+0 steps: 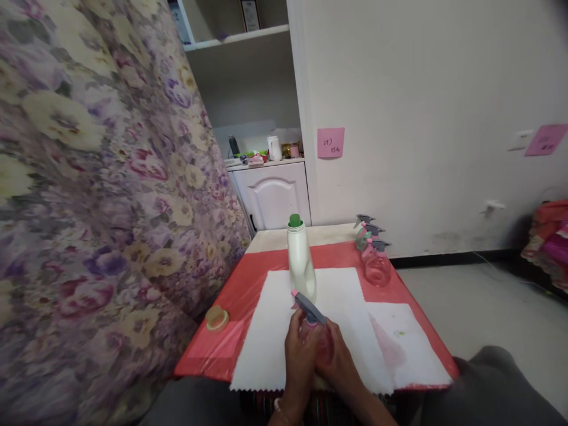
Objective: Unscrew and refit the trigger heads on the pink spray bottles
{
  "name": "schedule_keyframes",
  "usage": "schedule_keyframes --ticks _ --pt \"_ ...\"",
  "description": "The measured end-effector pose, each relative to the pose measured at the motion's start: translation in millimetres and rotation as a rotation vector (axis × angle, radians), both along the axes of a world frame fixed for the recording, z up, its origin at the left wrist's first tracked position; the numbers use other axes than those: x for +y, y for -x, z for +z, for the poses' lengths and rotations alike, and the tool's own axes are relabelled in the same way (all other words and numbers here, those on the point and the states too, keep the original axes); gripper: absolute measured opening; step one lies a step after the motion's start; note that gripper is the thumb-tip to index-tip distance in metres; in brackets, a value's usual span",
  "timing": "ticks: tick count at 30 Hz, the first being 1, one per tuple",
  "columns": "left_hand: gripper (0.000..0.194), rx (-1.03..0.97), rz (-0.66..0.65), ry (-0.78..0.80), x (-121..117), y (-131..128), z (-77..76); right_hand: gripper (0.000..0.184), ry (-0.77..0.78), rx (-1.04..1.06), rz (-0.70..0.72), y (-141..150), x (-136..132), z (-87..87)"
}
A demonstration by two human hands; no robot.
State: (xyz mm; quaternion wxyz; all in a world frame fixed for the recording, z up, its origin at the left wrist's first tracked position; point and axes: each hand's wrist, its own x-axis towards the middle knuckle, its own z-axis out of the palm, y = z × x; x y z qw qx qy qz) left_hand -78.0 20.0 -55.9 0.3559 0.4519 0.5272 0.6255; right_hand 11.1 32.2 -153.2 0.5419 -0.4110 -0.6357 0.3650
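Both my hands wrap round a pink see-through spray bottle [325, 345] with a grey trigger head [310, 309], close to the table's front edge. My left hand [298, 350] closes on its left side near the neck, and my right hand [339, 358] closes on its right side. The bottle's lower part is hidden by my hands. Just behind it stands a tall white jug-like bottle [300, 254] with a green spout [294, 220] and no cap on. A tan cap [216, 318] sits on the red cover to the left.
White cloths [261, 331] lie on the red-covered table [208, 349]; the right one [417, 337] is stained. Several spray bottles [377, 269] stand at the back right. A flowered curtain [110, 177] hangs at the left, and a cabinet [275, 195] stands behind.
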Motion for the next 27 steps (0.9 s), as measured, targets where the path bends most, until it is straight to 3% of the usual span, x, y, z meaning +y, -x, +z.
schedule_keyframes --ticks 8,14,18,24,27 --pt "0.025 0.057 0.060 0.016 4.6 -0.4 -3.9 0.071 0.027 -0.008 -0.015 -1.9 0.1 5.4" --pt "0.028 0.068 -0.023 -0.008 0.2 0.5 -0.5 0.068 0.016 0.005 -0.045 -1.5 -0.9 8.3" --pt "0.019 0.068 0.057 -0.010 1.4 0.4 -0.8 0.072 0.030 0.004 -0.036 -0.7 -1.7 7.7" --pt "0.034 0.056 0.079 0.000 3.1 1.3 -5.5 0.069 0.013 0.021 -0.022 1.4 -0.8 7.8" --pt "0.030 0.035 0.060 -0.008 1.6 1.3 -0.5 0.068 -0.003 0.026 -0.031 1.8 -1.5 7.5"
